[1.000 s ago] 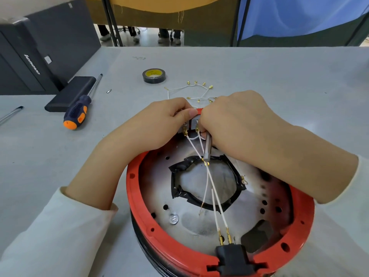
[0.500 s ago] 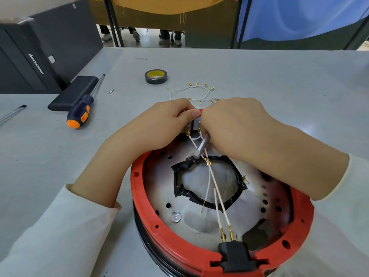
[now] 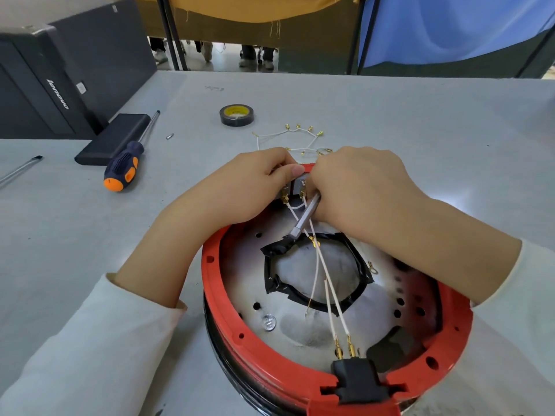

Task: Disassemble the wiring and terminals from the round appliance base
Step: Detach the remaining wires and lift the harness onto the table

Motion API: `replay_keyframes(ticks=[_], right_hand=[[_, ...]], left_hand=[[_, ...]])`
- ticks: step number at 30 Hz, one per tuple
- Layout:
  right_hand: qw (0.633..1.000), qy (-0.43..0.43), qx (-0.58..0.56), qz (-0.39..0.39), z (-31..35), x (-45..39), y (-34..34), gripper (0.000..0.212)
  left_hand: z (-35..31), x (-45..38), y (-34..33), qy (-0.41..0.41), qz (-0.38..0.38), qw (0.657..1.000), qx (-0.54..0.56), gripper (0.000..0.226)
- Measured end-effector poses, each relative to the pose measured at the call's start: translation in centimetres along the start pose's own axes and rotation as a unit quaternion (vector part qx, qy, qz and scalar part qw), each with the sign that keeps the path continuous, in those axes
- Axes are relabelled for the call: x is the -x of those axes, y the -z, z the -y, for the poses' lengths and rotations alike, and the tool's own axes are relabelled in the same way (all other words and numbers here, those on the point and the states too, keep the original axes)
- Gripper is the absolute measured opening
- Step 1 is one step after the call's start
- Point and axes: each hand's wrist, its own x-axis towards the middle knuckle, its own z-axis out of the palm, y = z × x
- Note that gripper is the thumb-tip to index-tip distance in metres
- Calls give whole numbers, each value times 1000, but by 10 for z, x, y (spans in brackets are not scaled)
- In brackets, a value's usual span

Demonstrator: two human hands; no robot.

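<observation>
The round appliance base with its red plastic rim (image 3: 228,334) sat on the grey tabletop (image 3: 420,130), close to the person, open side up. Both hands met at its far edge. The left hand (image 3: 240,190) had its fingers curled over a small grey terminal block (image 3: 295,187) there, thumb pressed along the top, holding it steady. The right hand (image 3: 360,190) was closed around a slim silver metal tool (image 3: 304,219), whose free end slanted down toward the black-taped opening (image 3: 312,271) in the base's pale metal floor. Thin white wires with brass terminals (image 3: 330,289) ran from the block across that opening to a black plug socket (image 3: 359,382) seated in the near rim. Just beyond the hands lay a loose bundle of white leads with brass connectors (image 3: 295,139), already off the base. Farther back sat a black roll of tape with a yellow core (image 3: 236,115). Off to the left, an orange-and-navy-handled screwdriver (image 3: 126,163) rested against a flat black slab (image 3: 112,139), beside a black computer case (image 3: 45,85).
</observation>
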Motion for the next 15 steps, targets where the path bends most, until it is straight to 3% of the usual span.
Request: replay_keyframes(ticks=[4,7,10,15], right_hand=[[998,-13,-61,-11,-6,7,-4,18],[973,-34,-220,-55,-15,9,-1,14],[887,-38,-456,-61,-25,5,5,9],[763,-87,-640,-32,-29,6,6,9]], left_hand=[[-1,0,-1,-1,-2,1000,8,24],[-2,1,-1,-8,-14,1000,14,23],[-7,4,4,-57,-59,993,86,30],[-21,13,9,-116,-51,968,215,10]])
